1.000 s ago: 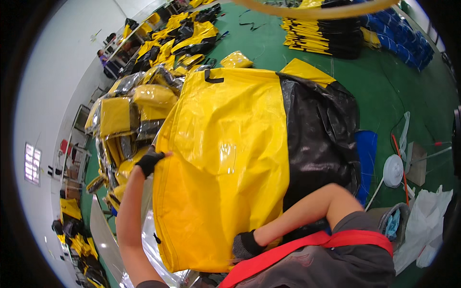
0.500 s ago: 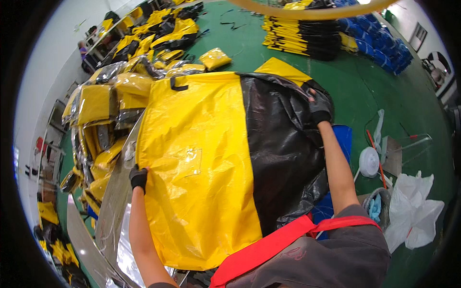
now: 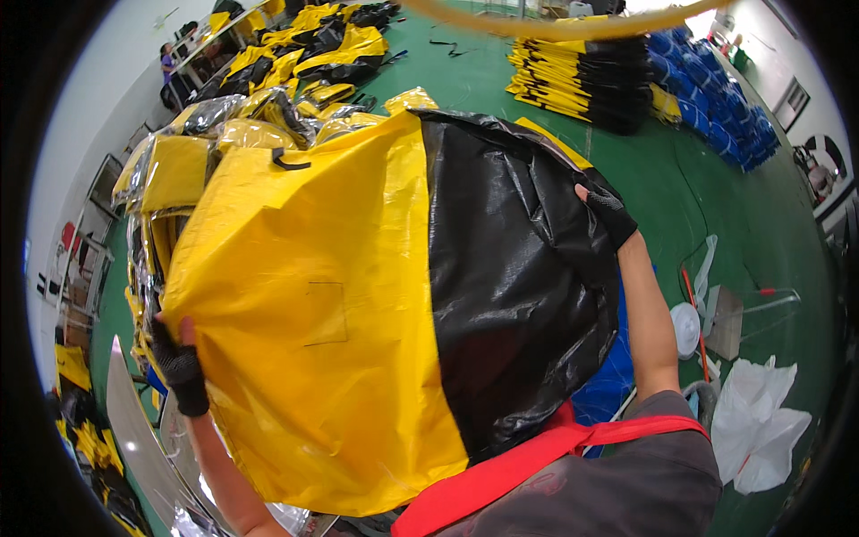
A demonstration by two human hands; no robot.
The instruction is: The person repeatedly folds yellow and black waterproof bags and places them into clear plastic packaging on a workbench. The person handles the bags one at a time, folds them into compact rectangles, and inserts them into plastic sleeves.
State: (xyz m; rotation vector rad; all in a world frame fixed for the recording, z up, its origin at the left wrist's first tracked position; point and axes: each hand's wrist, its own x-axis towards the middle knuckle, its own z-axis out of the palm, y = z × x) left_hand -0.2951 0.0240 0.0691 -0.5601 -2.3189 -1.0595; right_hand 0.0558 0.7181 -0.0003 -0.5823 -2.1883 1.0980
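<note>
From afar, I have a large yellow and black cover (image 3: 394, 313) stretched between my two gloved hands. My left hand (image 3: 181, 365) grasps the outer edge of its yellow half (image 3: 268, 251); my right hand (image 3: 610, 215) grips the edge of the black half (image 3: 519, 286), a little farther forward. The cover fills the space between them and reaches back behind both, where a red sash (image 3: 537, 447) crosses over its near side. A short black strap (image 3: 288, 165) sits near the far yellow edge, ahead of the left hand, and a thin rectangular outline (image 3: 327, 313) marks the yellow between the hands. I judge the opening-out largely done: both halves show broadly. Smoothing looks incomplete, since the yellow is pulled into creases and the black is rumpled. The cover is neither folded nor bagged, unlike the clear-wrapped packs (image 3: 174, 170) beyond my left hand. Beyond my right hand stands a yellow and black stack (image 3: 582, 80) beside a blue pile (image 3: 707, 98); nearer, to its right, are a white roll (image 3: 685, 329) and a white bag (image 3: 761, 425).
</note>
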